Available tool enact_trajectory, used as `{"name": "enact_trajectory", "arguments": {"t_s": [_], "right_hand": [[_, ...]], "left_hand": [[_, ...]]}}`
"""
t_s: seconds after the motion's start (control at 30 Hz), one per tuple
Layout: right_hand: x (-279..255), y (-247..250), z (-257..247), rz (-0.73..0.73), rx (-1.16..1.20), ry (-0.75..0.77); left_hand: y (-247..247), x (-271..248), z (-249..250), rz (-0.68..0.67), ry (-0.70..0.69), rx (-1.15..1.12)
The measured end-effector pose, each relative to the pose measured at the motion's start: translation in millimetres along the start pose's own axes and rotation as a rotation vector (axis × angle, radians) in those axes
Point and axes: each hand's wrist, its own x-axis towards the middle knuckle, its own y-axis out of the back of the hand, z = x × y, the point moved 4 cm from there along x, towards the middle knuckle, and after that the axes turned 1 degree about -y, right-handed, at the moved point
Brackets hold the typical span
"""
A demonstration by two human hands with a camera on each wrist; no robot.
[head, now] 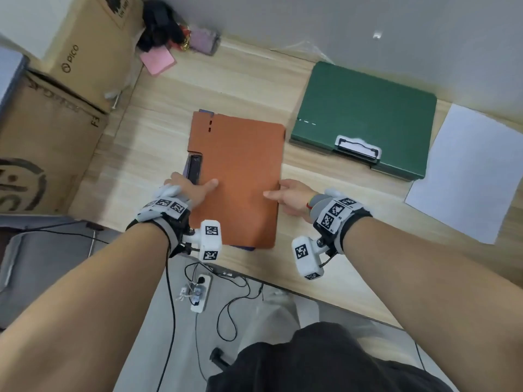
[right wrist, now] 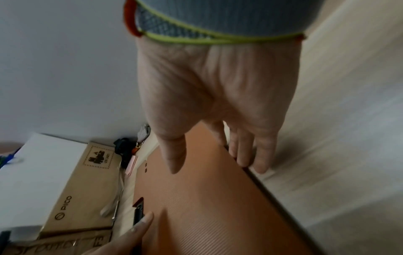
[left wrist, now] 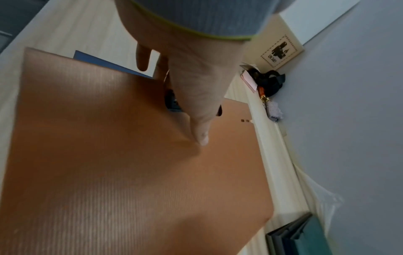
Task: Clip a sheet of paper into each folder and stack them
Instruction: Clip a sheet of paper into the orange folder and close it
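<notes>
An orange folder (head: 240,171) lies shut on top of a blue folder (head: 243,248), of which only slivers show (left wrist: 98,59). My left hand (head: 192,188) is at the orange folder's left edge: the thumb (left wrist: 201,136) presses on the cover, and the fingers reach past the edge by a black clip (head: 195,168). My right hand (head: 288,196) is at the right edge, thumb over the cover (right wrist: 207,207), straight fingers (right wrist: 259,160) along the edge. A green folder (head: 365,114) with a metal clip (head: 358,149) lies to the right. Beside it is a white sheet (head: 469,171).
Cardboard boxes (head: 85,52) stand along the table's left side. A pink note (head: 158,60) and dark items (head: 164,26) sit at the back by the wall. The table's front edge runs just below my wrists, with a power strip (head: 201,292) on the floor.
</notes>
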Motion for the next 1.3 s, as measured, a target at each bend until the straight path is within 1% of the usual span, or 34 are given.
{"name": "enact_trajectory", "arguments": {"t_s": [0.1, 0.17, 0.23, 0.27, 0.3, 0.37, 0.5, 0.6, 0.7, 0.8, 0.87, 0.93, 0.97, 1.0, 1.07, 1.1, 1.13, 1.2, 1.3], "right_hand": [[-3, -8, 3, 0.020, 0.047, -0.041], [-11, -1, 10, 0.048, 0.062, -0.074], [-16, 11, 19, 0.075, 0.089, -0.092], [-19, 17, 24, 0.075, 0.097, -0.088], [-24, 21, 25, 0.057, 0.093, -0.091], [-29, 26, 29, 0.019, 0.070, -0.106], [-40, 20, 42, -0.046, -0.016, -0.150], [-47, 24, 65, -0.045, -0.028, -0.180], [-62, 45, 93, -0.019, -0.004, -0.217], [-86, 88, 131, 0.038, 0.057, -0.258], [-103, 119, 157, 0.085, 0.083, -0.277], [-120, 146, 178, 0.118, 0.112, -0.291], [-124, 152, 182, 0.123, 0.103, -0.294], [-130, 162, 189, 0.138, 0.096, -0.288], [-145, 179, 198, 0.169, 0.074, -0.237], [-148, 183, 197, 0.179, 0.075, -0.185], [-153, 187, 196, 0.193, 0.111, -0.112], [-164, 186, 181, 0.155, 0.233, 0.055], [-172, 172, 143, 0.014, 0.351, 0.228]], "left_hand": [[6, -2, -12, 0.009, -0.066, -0.074], [7, -2, -14, -0.021, -0.150, -0.214], [8, -7, -13, -0.135, -0.239, -0.419], [7, -15, -13, -0.207, -0.264, -0.481], [5, -22, -14, -0.274, -0.282, -0.491], [1, -34, -18, -0.336, -0.311, -0.435], [-19, -44, -32, -0.350, -0.312, -0.256], [-36, -61, -23, -0.378, -0.309, -0.165], [-55, -82, 4, -0.363, -0.394, -0.058], [-85, -112, 49, -0.385, -0.492, 0.049], [-109, -120, 78, -0.393, -0.505, 0.150], [-135, -122, 104, -0.352, -0.486, 0.241], [-136, -131, 111, -0.338, -0.485, 0.279], [-137, -147, 124, -0.350, -0.494, 0.318], [-135, -173, 148, -0.334, -0.511, 0.381], [-129, -181, 157, -0.304, -0.527, 0.390], [-129, -188, 165, -0.302, -0.550, 0.382], [-124, -201, 184, -0.300, -0.630, 0.203], [-93, -231, 218, -0.285, -0.697, -0.112]]}}
